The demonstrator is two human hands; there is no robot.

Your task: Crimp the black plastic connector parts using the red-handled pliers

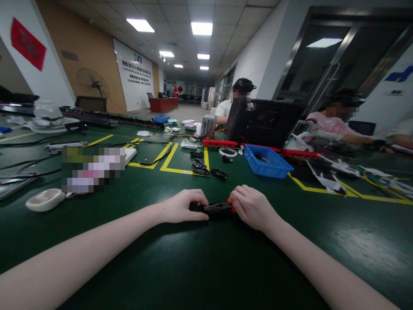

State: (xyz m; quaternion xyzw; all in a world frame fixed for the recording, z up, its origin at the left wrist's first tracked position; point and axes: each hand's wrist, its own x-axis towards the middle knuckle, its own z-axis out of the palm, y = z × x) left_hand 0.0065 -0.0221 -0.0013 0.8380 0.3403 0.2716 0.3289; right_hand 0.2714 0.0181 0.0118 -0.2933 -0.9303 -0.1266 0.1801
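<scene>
My left hand [189, 206] is closed round a small black part, mostly hidden by the thumb and fingers. Gripped in my right hand [253, 208] is a dark tool with red handles [220, 208], which looks like a pair of pliers. Its dark head points left and meets the black part at my left fingertips. A thin silvery edge shows where the two come together. Both hands are low over the green table. Beyond them lie several small black parts [200, 167], some inside a yellow-taped square, and another black piece [219, 173] just outside it.
A blue tray [267, 162] with dark items stands right of the black parts. A white tape roll [228, 152] lies behind. At left are a white power strip [130, 154], cables and a cream oval object [45, 199]. A large black case [258, 122] and two people are across the table.
</scene>
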